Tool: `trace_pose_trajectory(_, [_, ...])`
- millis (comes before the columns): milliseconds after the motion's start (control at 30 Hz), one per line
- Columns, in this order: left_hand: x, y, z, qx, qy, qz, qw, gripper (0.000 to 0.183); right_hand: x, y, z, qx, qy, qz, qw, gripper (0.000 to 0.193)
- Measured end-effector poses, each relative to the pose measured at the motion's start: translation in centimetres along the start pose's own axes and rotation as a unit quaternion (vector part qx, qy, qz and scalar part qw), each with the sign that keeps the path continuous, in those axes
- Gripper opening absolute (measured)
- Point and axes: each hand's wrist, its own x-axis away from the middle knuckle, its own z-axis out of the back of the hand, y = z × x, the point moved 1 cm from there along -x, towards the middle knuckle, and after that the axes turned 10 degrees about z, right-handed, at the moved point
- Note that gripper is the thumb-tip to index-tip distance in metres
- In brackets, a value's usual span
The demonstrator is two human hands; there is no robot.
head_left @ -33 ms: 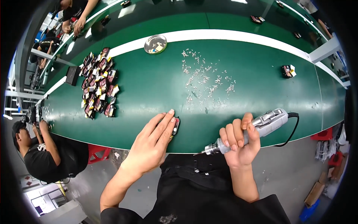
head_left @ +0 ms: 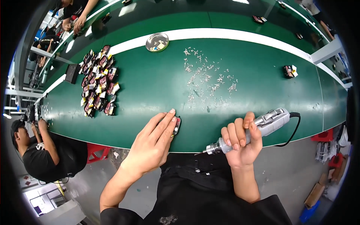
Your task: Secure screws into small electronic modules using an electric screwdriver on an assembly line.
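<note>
Beyond the left hand (head_left: 150,140) holding a device (head_left: 177,125), right hand (head_left: 243,148) gripping a tool (head_left: 269,123), a dish (head_left: 156,38) contains apparently scraps (head_left: 160,46).

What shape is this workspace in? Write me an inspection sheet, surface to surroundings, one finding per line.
Surface: green bench, a few dark marks.
Things: part, mostly hidden by fingers; silver tool, tip pointing left near the bench's near edge.
Clutter: white bits scattered loose; heap of dark parts; dish holding small pieces; black box; lone part at right.
Hands: left hand over the part, thumb hidden; right hand wrapped around the tool.
Cables: black cord from the tool's rear; far end unclear.
Surroundings: co-worker at left; red stool nearby.
</note>
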Motion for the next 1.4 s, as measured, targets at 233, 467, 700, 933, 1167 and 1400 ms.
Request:
trace_pose_trajectory(233, [-0.1, 0.4, -0.3, -0.009, 0.075, 0.032, 0.997, 0.028, 2.2, 1.0, -1.0, 0.022, 0.02, -0.038, 0.999, 0.011])
trace_pose_trajectory(467, [-0.1, 0.2, -0.4, 0.036, 0.084, 0.052, 0.994, 0.018, 5.4, 2.6, -2.1, 0.018, -0.004, -0.125, 0.992, 0.009])
trace_pose_trajectory(700, [0.3, 1.6, -2.1, 0.015, 0.095, -0.022, 0.995, 0.025, 7.5, 4.1, -2.5, 0.04, 0.026, -0.149, 0.988, 0.006])
trace_pose_trajectory(933, [0.7, 3.9, -3.1, -0.03, 0.099, -0.108, 0.989, 0.034, 7.8, 4.4, -2.4, 0.085, 0.09, -0.121, 0.985, 0.009])
trace_pose_trajectory(1167, [0.7, 4.1, -3.5, -0.022, 0.102, -0.11, 0.988, 0.035, 8.0, 4.3, -1.7, 0.101, 0.094, -0.116, 0.984, 0.01])
trace_pose_trajectory(1400, [0.9, 4.2, -3.4, -0.038, 0.081, -0.098, 0.991, 0.034, 7.5, 3.9, -1.3, 0.092, 0.071, -0.122, 0.986, 0.011])
